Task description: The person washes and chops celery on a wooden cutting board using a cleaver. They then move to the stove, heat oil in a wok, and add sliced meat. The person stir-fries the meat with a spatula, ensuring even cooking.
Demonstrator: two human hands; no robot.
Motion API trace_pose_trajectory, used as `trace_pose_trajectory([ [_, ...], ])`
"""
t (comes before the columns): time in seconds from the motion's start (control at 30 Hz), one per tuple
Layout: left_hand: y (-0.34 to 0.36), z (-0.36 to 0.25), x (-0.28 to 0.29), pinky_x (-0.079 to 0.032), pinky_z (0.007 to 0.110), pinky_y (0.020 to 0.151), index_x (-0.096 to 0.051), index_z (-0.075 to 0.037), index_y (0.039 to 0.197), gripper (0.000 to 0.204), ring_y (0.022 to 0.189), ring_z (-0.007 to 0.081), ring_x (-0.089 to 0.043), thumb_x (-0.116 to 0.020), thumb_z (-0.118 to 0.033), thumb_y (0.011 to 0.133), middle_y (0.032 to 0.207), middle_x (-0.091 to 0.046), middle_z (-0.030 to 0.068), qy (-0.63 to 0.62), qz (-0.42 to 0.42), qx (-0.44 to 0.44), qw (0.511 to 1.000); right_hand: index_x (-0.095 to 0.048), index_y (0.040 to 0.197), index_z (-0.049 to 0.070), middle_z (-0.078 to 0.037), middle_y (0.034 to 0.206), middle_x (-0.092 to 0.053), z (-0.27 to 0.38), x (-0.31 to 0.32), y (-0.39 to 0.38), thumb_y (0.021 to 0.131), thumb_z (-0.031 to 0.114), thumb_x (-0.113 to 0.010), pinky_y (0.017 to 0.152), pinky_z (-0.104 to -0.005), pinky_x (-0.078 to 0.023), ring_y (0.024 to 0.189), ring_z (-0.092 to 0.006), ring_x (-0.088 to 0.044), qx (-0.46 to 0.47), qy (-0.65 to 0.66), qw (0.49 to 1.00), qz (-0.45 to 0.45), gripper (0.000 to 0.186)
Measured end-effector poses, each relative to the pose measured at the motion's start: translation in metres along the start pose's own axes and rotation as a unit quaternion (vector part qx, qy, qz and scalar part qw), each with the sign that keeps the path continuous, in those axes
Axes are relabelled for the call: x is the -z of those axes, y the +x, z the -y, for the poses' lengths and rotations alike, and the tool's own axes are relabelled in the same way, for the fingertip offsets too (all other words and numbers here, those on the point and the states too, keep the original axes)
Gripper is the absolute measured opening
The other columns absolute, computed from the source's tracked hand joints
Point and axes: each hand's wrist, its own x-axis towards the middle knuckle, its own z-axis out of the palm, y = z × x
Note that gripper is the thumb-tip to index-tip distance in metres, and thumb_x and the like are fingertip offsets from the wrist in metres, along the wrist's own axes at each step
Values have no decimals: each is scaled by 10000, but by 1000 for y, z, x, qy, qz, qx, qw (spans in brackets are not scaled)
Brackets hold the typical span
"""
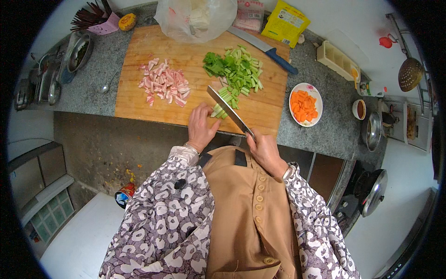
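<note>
My left hand (200,126) rests its curled fingers on light-green celery stalks (216,113) at the front of the wooden board (130,100). My right hand (267,153) is closed around the handle of a steel knife (232,114), whose blade lies slantwise across the celery beside my left fingertips. Behind it are chopped green pieces (244,69) and leafy greens (213,65). Pink sliced meat (162,81) is piled at the left of the board. A plate of orange slices (303,105) stands to the right, off the board.
Behind are a blue-handled knife (281,63), plastic bag (195,16) and yellow packet (285,23). At left sit utensils (102,23) and metal bowls (79,53); at right a divided holder (337,60), small bowl (359,109), metal bowl (371,131) and stove with lidded pan (374,193).
</note>
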Motion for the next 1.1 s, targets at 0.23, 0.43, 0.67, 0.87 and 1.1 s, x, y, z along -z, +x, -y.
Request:
trace_pose_trajectory([
  [0.23, -7, 16, -14, -448, 433, 856, -565, -8, 1023, 367, 1012, 384, -542, -753, -57, 712, 1106, -580, 184, -7, 16, -38, 999, -580, 935, 21, -244, 636, -597, -4, -13, 1, 924, 200, -568, 561, -538, -463, 611, -444, -599, 15, -50, 998, 17, 180],
  [0.43, -7, 22, -19, -446, 445, 884, -573, -6, 1011, 314, 1028, 388, -534, -711, -41, 731, 1111, -574, 175, -11, 22, -10, 1000, -560, 916, 8, -246, 653, -608, -2, -34, 15, 914, 197, -569, 571, -540, -471, 627, -447, -611, 15, -71, 997, 14, 189],
  [0.67, -6, 20, -18, -454, 443, 890, -578, -12, 1020, 322, 1035, 386, -542, -731, -69, 742, 1105, -581, 170, 5, 27, -16, 1000, -603, 945, 26, -256, 685, -614, -9, -50, 36, 918, 214, -571, 586, -538, -472, 652, -448, -615, 16, 0, 1000, -21, 193],
  [0.87, -15, 10, 0, -431, 436, 869, -589, -38, 1027, 349, 1013, 357, -551, -762, -130, 738, 1063, -585, 144, 24, 4, 38, 999, -628, 942, 39, -252, 678, -599, -9, -24, 15, 928, 225, -569, 580, -527, -465, 649, -444, -603, 12, 46, 998, -34, 195],
  [1.1, -19, 22, -9, -413, 428, 792, -638, -88, 974, 237, 936, 314, -557, -733, -161, 770, 941, -599, 89, 75, 9, 27, 997, -632, 889, 34, -239, 645, -578, -2, -21, 9, 921, 213, -594, 547, -497, -453, 611, -435, -590, 15, 40, 998, -38, 186],
])
